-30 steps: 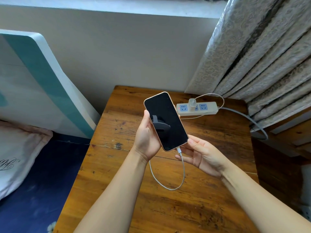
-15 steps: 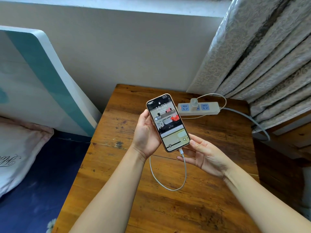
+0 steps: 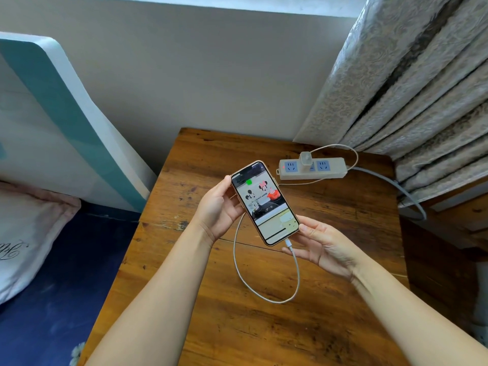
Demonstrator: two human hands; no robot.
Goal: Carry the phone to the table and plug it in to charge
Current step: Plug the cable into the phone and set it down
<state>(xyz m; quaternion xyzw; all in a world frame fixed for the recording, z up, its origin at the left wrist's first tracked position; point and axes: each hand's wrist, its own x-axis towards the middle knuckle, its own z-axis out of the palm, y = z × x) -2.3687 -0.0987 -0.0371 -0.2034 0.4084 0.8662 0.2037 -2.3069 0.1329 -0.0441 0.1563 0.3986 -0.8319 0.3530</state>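
A gold-edged phone (image 3: 265, 204) with a lit screen is held above the wooden table (image 3: 264, 326). My left hand (image 3: 217, 207) grips its left side. My right hand (image 3: 320, 247) is under its lower right corner, fingers spread and touching the bottom edge. A white charging cable (image 3: 264, 294) is plugged into the phone's bottom and loops down onto the table. It runs to a white charger (image 3: 305, 158) seated in a power strip (image 3: 311, 169) at the back of the table.
A patterned curtain (image 3: 412, 88) hangs at the right, over the strip's grey cord (image 3: 390, 183). A bed with a blue sheet (image 3: 52, 273), a white pillow (image 3: 29, 233) and a teal headboard (image 3: 60, 107) lies left of the table.
The phone's dark screen lit up, first with the lock screen, now with a green charging mark at its top. Both hands stay on the phone, which tilted slightly flatter.
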